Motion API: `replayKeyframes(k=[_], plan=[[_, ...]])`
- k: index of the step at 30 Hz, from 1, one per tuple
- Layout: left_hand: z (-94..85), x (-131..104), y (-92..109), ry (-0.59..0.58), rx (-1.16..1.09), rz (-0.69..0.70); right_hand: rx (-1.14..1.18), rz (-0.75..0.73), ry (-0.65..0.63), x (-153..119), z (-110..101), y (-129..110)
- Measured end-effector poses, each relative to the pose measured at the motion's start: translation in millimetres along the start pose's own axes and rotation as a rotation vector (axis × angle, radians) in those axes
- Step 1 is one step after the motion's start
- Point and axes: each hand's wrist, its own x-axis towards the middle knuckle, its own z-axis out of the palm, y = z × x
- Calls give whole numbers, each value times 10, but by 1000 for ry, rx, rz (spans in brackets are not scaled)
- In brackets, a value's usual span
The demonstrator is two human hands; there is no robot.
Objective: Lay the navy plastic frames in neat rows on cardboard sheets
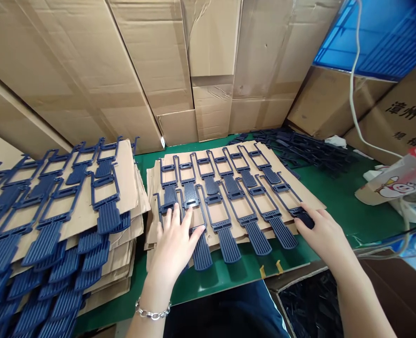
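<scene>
Dark blue plastic frames, each with a ribbed paddle-shaped end, lie in two rows on a cardboard sheet (264, 251). My left hand (174, 244) rests over the front left frames with its fingers spread, touching them and partly hiding them. At the front right corner, my right hand (323, 232) has its thumb and fingers closed around the paddle end of the last plastic frame (288, 195), which mostly hides that end. One front-row frame (230, 244) between the hands reaches past the sheet's front edge.
To the left stands a layered stack of cardboard (126, 183) with similar frames. Loose dark parts (309, 150) are heaped behind on the green table (334, 192). A drink cup (394, 180) leans at the right near a white cable (351, 94). Below sits an open box of dark parts (309, 305).
</scene>
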Motion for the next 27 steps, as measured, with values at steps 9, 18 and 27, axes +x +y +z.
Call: replayKeyframes(k=[9, 18, 27], plan=[[-96, -110, -96, 67, -165, 26, -12, -57, 11, 44, -54, -39], [-154, -326, -376, 158, -224, -105, 18, -41, -64, 135, -128, -76], [-42, -544, -476, 166, -690, -296, 11, 37, -124, 793, -287, 114]])
